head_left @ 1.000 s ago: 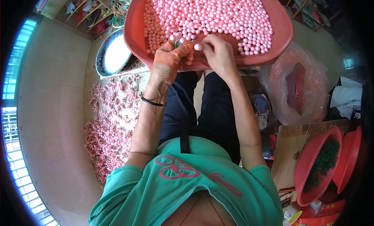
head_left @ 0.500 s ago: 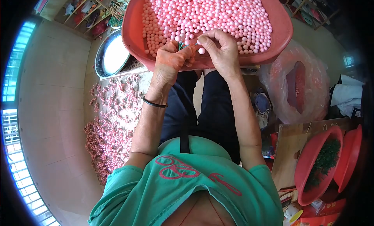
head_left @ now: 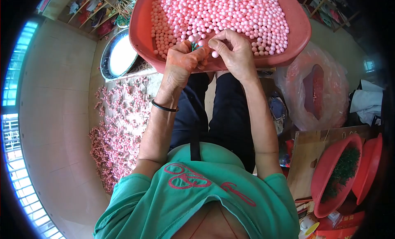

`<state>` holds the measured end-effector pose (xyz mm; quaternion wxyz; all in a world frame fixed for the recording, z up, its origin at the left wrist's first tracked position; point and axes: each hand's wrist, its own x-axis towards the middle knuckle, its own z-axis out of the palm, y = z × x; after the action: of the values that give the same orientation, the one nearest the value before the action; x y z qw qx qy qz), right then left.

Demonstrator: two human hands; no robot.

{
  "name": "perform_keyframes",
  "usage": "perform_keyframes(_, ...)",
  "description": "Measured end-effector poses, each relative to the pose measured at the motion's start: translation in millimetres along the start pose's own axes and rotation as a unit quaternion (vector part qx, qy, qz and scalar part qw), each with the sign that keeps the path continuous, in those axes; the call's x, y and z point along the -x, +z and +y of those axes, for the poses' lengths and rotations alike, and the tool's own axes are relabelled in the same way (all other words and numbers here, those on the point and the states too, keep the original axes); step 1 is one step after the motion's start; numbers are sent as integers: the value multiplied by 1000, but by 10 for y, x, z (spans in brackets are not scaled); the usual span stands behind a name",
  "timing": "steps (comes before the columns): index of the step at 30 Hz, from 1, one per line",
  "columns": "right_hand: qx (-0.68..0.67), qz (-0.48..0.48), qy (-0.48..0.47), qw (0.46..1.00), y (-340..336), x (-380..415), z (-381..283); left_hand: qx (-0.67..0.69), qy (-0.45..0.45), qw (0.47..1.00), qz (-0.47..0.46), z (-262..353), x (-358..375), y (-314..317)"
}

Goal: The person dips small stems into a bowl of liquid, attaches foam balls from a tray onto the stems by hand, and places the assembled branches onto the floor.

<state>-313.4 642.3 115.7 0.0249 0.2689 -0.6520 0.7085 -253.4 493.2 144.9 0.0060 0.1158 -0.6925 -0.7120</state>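
A large red basin (head_left: 302, 37) filled with pink balls (head_left: 222, 10) lies at the top. Over its near rim, my left hand (head_left: 184, 58), stained orange, is closed on a small bunch of green stems (head_left: 195, 46) with pink balls at their tips. Just right of it is my right hand (head_left: 234, 51), thumb and index finger pinched together at the end of the bunch. A single pink ball (head_left: 215, 54) shows beside the pinch. Whatever is between those fingertips is too small to make out.
Pink ball sprigs (head_left: 119, 136) cover the floor at the left, below a dark bowl with white contents (head_left: 108, 60). At the right are a clear plastic bag (head_left: 288, 95), a cardboard sheet (head_left: 302, 165) and a red basin of greenery (head_left: 321, 185). Shelves stand at the back.
Both hands and the basin appear shifted very slightly right. The green stems and pink balls in my left hand have turned a little; the right hand's pinch stays about the same.
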Motion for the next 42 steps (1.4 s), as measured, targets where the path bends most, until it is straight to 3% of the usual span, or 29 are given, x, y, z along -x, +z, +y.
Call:
perform_keyframes(19, 19, -33, 10, 999, -48, -40, -2, 21, 3, 1000, -8, -10, -25, 1)
perform_keyframes(25, -49, 42, 56, 996, -8, 16, 128, 17, 26, 995, -99, -2, -6, -104)
perform_keyframes(28, -44, 47, 63, 996, -33, 0, 143, 49, -14, 989, -139, 54, 8, -160)
perform_keyframes(34, -28, 42, 70, 996, -50, -6, 107, 134, -30, 979, -150, 35, -12, -224)
perform_keyframes(42, -26, -10, 42, 999, -83, -136, 81, 43, -7, 988, -146, 32, -43, -215)
